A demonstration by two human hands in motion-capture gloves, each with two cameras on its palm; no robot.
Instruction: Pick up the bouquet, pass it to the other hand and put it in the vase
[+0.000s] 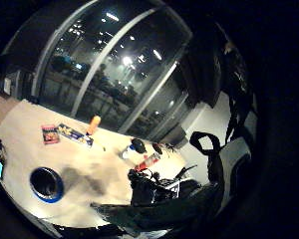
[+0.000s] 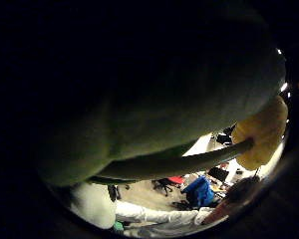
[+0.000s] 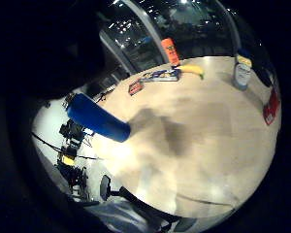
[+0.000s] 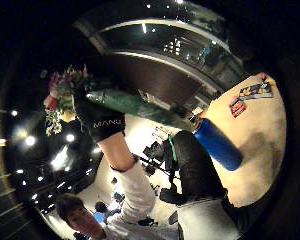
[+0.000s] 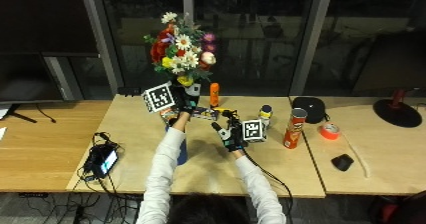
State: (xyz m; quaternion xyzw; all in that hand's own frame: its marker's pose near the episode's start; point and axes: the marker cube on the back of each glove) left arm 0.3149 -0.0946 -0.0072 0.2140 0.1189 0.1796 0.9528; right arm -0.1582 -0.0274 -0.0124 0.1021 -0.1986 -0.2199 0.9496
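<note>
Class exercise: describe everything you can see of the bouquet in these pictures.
The bouquet is a mixed bunch: red, white daisy-like, yellow, pink and purple blooms over green leaves. Its stems are gathered in a green sleeve that tapers downward, seen in the right thumb side palm view. It stands upright, raised above the far part of the table, blooms uppermost. The left hand grips it at the stems. The right hand is apart from it.
</note>
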